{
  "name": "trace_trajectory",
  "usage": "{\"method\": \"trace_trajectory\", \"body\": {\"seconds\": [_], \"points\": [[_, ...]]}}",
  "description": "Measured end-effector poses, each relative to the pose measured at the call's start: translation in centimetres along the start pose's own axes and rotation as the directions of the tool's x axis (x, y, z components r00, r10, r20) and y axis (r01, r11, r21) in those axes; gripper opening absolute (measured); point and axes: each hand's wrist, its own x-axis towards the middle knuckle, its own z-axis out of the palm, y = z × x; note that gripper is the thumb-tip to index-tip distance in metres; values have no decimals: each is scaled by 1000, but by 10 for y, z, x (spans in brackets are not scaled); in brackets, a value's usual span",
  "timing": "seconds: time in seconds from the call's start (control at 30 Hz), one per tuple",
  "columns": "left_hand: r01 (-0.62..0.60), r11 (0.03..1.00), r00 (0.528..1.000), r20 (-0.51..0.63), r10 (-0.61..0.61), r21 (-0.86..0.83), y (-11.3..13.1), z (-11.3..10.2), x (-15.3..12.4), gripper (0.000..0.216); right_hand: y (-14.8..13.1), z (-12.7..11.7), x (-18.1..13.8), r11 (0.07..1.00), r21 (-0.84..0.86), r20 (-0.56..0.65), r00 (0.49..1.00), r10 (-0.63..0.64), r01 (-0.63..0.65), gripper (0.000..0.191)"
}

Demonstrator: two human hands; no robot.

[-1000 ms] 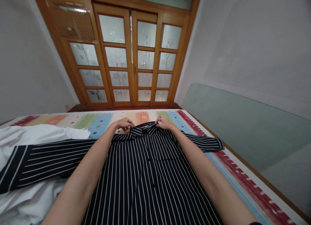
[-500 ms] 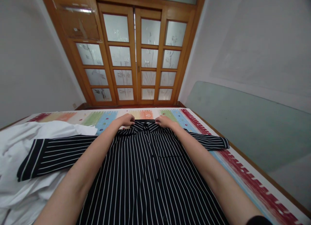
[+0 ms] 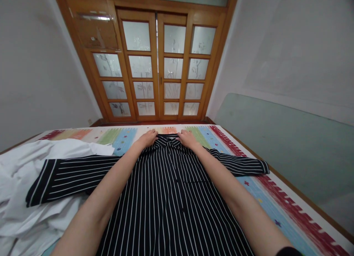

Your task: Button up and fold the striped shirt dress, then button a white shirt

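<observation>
A black shirt with thin white stripes (image 3: 166, 197) lies face up and spread flat on a bed, collar at the far end and both short sleeves stretched out sideways. My left hand (image 3: 148, 138) rests palm down on the left side of the collar. My right hand (image 3: 186, 138) lies flat on the right side of the collar. The fingers of both hands are laid out on the cloth, not pinching it. Both forearms reach forward over the shirt's front.
A colourful striped bed cover (image 3: 249, 167) lies under the shirt. White cloth (image 3: 24, 182) is heaped at the left, partly under the left sleeve. A wooden door with frosted glass panes (image 3: 160, 64) stands beyond the bed. A pale green panel (image 3: 290, 145) lines the right wall.
My hands have gone from pinching the collar to lying flat on it. The shirt has been drawn straighter, and the right sleeve lies further out to the right.
</observation>
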Motion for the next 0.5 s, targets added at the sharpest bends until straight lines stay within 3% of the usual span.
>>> {"method": "trace_trajectory", "body": {"seconds": [0.17,0.3,0.5], "points": [[11,1000,998,-54,-12,-19,3,18,-2,37,-8,21,7,993,31,-66,991,117,-115,30],[151,986,983,-98,-158,-72,1,27,-2,37,-9,35,7,979,74,-95,976,197,-191,34],[226,970,973,74,-219,-94,-13,23,-12,45,13,45,0,936,208,-71,950,303,-283,43]]}}
